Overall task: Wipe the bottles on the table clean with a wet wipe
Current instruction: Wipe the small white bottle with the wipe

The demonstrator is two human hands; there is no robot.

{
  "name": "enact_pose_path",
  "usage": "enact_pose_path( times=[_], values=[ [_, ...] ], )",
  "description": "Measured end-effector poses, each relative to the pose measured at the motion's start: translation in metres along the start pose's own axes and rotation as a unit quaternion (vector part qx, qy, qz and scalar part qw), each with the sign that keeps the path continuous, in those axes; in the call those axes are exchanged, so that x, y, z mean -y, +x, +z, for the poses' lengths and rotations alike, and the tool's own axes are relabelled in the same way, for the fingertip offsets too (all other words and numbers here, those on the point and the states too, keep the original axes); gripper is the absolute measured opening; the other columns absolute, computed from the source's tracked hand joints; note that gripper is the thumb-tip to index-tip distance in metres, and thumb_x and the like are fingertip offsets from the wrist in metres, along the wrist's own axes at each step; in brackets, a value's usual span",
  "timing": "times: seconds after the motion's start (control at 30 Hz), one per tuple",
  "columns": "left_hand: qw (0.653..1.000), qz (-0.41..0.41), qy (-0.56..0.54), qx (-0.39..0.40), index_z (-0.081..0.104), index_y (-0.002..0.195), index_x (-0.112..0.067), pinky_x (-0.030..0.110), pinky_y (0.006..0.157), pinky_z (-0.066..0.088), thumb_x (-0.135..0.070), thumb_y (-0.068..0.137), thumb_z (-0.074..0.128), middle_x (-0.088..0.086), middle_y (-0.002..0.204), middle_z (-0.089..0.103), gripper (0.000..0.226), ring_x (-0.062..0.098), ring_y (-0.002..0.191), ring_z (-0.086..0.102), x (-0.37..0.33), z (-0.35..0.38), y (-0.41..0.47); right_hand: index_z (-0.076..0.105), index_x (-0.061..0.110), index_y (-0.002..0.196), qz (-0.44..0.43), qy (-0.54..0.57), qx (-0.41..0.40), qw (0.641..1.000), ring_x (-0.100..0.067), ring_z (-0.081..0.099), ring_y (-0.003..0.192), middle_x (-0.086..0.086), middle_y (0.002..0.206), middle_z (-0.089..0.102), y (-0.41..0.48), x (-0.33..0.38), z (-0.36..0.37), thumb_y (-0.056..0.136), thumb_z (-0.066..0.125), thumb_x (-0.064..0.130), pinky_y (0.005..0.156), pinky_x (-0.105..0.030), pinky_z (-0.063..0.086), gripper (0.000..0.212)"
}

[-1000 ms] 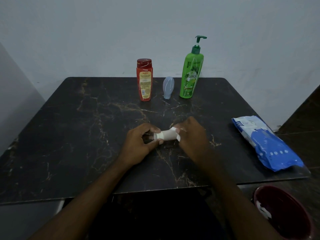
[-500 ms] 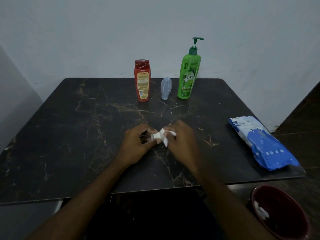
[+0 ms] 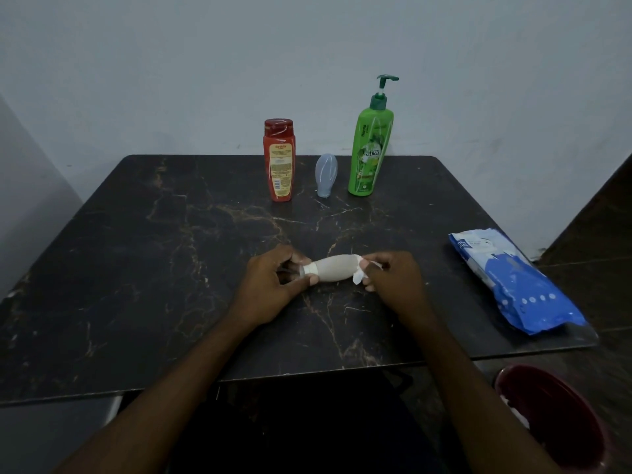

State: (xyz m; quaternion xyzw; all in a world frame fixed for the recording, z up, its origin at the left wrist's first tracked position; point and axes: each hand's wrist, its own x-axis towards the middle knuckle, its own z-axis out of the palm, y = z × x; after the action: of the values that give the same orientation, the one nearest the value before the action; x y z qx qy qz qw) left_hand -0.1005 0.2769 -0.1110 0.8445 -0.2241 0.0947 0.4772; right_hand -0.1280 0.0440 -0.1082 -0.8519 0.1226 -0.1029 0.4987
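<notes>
A small beige bottle [image 3: 333, 268] with a white cap lies sideways just above the dark marble table [image 3: 136, 268], near its middle. My left hand [image 3: 270, 285] grips its capped end. My right hand [image 3: 390, 282] pinches a white wet wipe [image 3: 359, 273] against the bottle's base end. At the back stand a red bottle [image 3: 278, 160], a small pale blue bottle [image 3: 326, 174] resting on its cap, and a tall green pump bottle [image 3: 371, 148].
A blue and white pack of wet wipes [image 3: 513, 282] lies at the table's right edge. A dark red bin [image 3: 554, 422] with used wipes inside stands on the floor at the lower right. A plain wall rises behind the table.
My right hand has slid the wipe back along the bottle to its base end, so the beige body shows again. My left hand keeps its hold on the cap end.
</notes>
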Motion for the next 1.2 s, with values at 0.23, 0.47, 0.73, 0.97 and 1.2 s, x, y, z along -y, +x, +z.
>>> enact_pose_path(
  times=[0.23, 0.47, 0.73, 0.97, 1.2],
  values=[
    [1.0, -0.008, -0.001, -0.001, 0.074, 0.099, -0.015, 0.014, 0.076, 0.054, -0.019, 0.082, 0.085, -0.012, 0.094, 0.073, 0.02, 0.003, 0.087, 0.07, -0.001, 0.001, 0.0, 0.069, 0.02, 0.116, -0.128, -0.118, 0.001, 0.985, -0.004, 0.054, 0.091, 0.003, 0.11, 0.06, -0.017, 0.029, 0.024, 0.095, 0.061, 0.022, 0.08, -0.019, 0.044, 0.023],
    [0.999, -0.039, -0.032, 0.0, 0.076, 0.097, -0.015, 0.019, 0.074, 0.058, -0.023, 0.087, 0.081, -0.006, 0.09, 0.076, 0.014, 0.009, 0.081, 0.073, 0.001, 0.001, 0.001, 0.065, 0.021, 0.124, -0.151, -0.216, 0.054, 0.963, -0.016, 0.056, 0.101, -0.003, 0.115, 0.054, -0.009, 0.026, 0.015, 0.098, 0.056, 0.022, 0.088, -0.03, 0.048, 0.028],
    [0.989, -0.099, -0.112, -0.012, 0.075, 0.096, -0.002, 0.03, 0.066, 0.063, -0.019, 0.093, 0.074, 0.011, 0.089, 0.076, 0.018, 0.021, 0.071, 0.078, -0.004, 0.004, 0.002, 0.072, 0.014, 0.113, -0.111, -0.131, -0.01, 0.985, -0.005, 0.05, 0.085, 0.0, 0.103, 0.062, -0.013, 0.007, 0.008, 0.096, 0.059, 0.017, 0.07, 0.0, 0.033, 0.022],
    [0.986, -0.122, -0.111, -0.002, 0.075, 0.088, -0.005, 0.041, 0.068, 0.063, -0.022, 0.096, 0.071, 0.008, 0.081, 0.078, 0.02, 0.024, 0.067, 0.077, -0.005, 0.003, 0.003, 0.068, 0.01, 0.117, -0.215, -0.123, -0.03, 0.968, -0.017, 0.06, 0.095, -0.004, 0.113, 0.058, -0.058, 0.031, 0.048, 0.094, 0.059, 0.019, 0.08, -0.025, 0.049, 0.026],
    [0.984, -0.135, -0.115, 0.016, 0.075, 0.091, -0.006, 0.038, 0.071, 0.061, -0.025, 0.095, 0.072, 0.009, 0.08, 0.078, 0.019, 0.024, 0.068, 0.078, -0.003, 0.001, 0.003, 0.072, 0.018, 0.113, -0.174, -0.124, -0.038, 0.976, -0.014, 0.058, 0.086, 0.0, 0.1, 0.059, -0.038, 0.008, 0.027, 0.092, 0.062, 0.014, 0.073, -0.016, 0.04, 0.024]
  ],
)
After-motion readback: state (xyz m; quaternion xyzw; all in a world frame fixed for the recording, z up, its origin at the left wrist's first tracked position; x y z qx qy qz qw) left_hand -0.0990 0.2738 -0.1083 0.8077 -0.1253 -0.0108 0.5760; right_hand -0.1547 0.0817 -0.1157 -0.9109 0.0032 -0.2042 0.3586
